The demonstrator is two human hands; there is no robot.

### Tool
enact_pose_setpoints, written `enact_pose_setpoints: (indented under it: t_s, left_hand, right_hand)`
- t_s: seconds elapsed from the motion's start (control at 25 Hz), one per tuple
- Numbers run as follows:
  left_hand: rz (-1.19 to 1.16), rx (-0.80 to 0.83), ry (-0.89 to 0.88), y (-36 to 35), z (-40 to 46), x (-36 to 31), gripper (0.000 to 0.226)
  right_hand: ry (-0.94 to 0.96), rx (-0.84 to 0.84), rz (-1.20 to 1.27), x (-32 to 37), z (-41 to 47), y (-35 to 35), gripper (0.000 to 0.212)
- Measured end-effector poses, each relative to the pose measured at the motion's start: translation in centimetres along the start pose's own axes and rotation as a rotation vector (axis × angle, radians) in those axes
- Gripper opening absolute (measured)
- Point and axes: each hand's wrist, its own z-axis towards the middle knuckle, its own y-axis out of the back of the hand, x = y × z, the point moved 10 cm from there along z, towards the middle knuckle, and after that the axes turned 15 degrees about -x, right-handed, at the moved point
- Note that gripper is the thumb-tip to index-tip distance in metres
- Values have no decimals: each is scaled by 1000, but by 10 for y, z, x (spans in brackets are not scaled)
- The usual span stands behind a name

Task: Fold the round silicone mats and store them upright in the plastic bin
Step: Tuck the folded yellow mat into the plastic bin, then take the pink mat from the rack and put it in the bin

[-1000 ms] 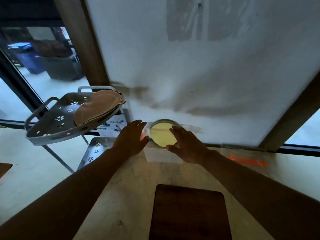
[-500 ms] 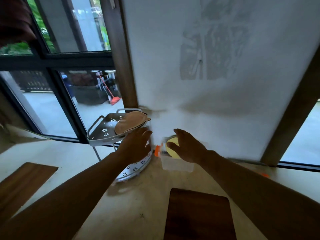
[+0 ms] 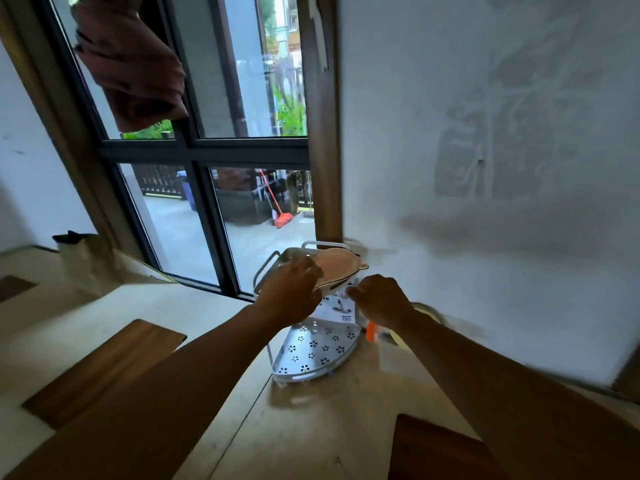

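Currently both bare forearms extend fwd over the pale stone countertop [image 3: 311, 420] toward a white two-tier corner rack w/ flower-shaped perforations [image 3: 313, 351], which stands at the back of the counter next to the white wall [image 3: 485, 98]. Left hand [image 3: 291, 296] is at the rack's upper tier, back of hand up, fingers curled over the near edge of a pinkish-beige round silicone mat [image 3: 337, 266]; contact appears to be a grasp on the mat rim, but the fingertips are hidden, so exact grip cannot be confirmed. That mat lies tilted across the upper tier, overhanging its right side. Right hand [image 3: 379, 299] is just right of the left, loosely curled, fingers bent toward the gap under the upper tier; motion blur prevents telling whether it touches anything. Behind the right wrist, against the wall, a clear plastic bin w/ an orange clip [image 3: 371, 332] is partly visible, and a yellowish round mat [image 3: 427, 311] shows as a blurred edge in it, mostly blocked by the arm. Lower tier of the rack holds a white printed label card [image 3: 337, 306] at its back. Dark wooden cutting boards lie on the counter: one at left [image 3: 104, 368], one at bottom right [image 3: 436, 452]. Window w/ dark frame [image 3: 207, 150] is at left rear.
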Motion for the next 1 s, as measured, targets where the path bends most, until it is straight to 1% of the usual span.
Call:
enact_pose_setpoints:
  t_s: [0.08,0.16,0.24,0.32,0.4,0.48,0.56,0.68,0.76,0.88,0.96,1.0]
  left_hand:
    - [-83,11,10,-27,7,19,35]
    - [-162,26,41,-61,19,31,38]
    - [-217,43,41,-91,29,34,41]
    - [-260,38,39,-114,39,39,39]
    - [-301,12,10,-131,46,44,33]
    - [-331,12,-41,-143,50,45,27]
    - [-375,19,-88,-150,50,44,21]
    - [-463,-47,-133,-145,47,39,21]
    - [-499,-112,-165,-135,50,36,22]
    - [-525,-179,-199,-113,53,28,20]
    - [-503,-168,-171,-107,52,24,19]
    - [-478,-139,-143,-105,52,21,14]
  right_hand:
    - [-96,-58,7,0,19,-17,36]
    - [-222,-107,76,-7,40,-38,39]
    - [-443,-150,312,-22,55,-60,44]
    - [-642,-215,531,-37,66,-77,45]
    - [-754,-288,632,-51,71,-87,41]
    - [-805,-331,678,-61,77,-97,37]
    - [-793,-343,661,-62,83,-101,37]
    - [-629,-349,342,-54,98,-90,40]
    - [-540,-383,242,-45,102,-81,32]
    - [-438,-442,235,-29,100,-67,27]
    - [-356,-473,269,-15,99,-54,25]
    - [-316,-482,289,-7,98,-45,23]
